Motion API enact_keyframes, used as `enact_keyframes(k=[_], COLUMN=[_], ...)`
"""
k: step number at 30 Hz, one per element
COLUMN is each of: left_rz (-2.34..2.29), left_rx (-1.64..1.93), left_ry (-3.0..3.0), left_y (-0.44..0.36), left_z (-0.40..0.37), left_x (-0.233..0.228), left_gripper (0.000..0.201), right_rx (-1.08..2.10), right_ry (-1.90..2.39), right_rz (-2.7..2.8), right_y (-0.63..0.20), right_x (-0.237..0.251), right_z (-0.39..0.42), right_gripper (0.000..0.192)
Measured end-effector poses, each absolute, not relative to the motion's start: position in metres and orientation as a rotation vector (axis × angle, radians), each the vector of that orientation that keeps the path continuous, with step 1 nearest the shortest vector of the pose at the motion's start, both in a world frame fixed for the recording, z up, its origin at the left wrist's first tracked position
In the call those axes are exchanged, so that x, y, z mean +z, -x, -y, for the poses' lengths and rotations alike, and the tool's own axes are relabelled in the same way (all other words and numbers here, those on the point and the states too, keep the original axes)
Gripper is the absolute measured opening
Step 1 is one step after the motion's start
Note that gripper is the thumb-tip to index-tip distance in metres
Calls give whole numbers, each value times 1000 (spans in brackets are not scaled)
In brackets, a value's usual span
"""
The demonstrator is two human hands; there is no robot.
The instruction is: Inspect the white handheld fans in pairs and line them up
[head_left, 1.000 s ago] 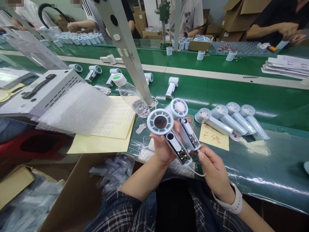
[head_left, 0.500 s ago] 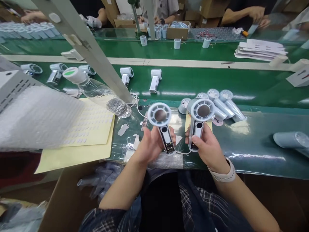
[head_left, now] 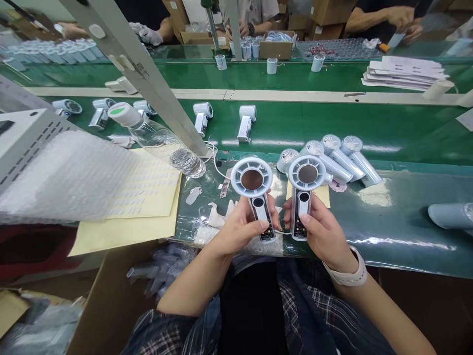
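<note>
The left hand (head_left: pixel 242 229) is squeezing one handheld fan (head_left: pixel 255 193) by its handle. The right hand (head_left: pixel 320 231) is gripping another handheld fan (head_left: pixel 303 190), just beside it.

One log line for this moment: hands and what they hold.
left hand: holds left fan | right hand: holds right fan | both upright, side by side

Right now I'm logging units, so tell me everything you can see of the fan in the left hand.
The fan looks like white plastic: a ring head with a dark round centre atop a slim handle whose open face shows a circuit board. It stands upright above the bench edge, gripped at the handle by the left hand.
</note>
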State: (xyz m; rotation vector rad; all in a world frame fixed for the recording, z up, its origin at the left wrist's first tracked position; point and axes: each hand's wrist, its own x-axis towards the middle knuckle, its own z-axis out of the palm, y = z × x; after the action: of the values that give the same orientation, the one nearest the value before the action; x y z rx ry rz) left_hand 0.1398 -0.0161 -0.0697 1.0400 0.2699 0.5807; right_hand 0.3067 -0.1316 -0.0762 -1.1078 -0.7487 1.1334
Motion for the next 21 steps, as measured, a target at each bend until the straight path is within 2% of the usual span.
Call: enact_keyframes(k=[3,13,18,21], left_rz=[-274,-296,-266,-339], left_rx=[557,556,540,595], left_ry=[-1067,-1029,-1053,-1031], left_y=[-138,-137,-135,-140], left_z=[16,16,15,12], left_x=[-71,-74,-77,-82], left_gripper=[37,41,41,45], right_rx=[1168,1180,1166,1119], right_ry=[1079,1063,1104,1141], right_rz=[748,739,789,769], right_y=[-302,-299,-298,-298], right_x=[-76,-77,-79,-83], right_z=[129,132,132,132], right_gripper=[40,39,46,41])
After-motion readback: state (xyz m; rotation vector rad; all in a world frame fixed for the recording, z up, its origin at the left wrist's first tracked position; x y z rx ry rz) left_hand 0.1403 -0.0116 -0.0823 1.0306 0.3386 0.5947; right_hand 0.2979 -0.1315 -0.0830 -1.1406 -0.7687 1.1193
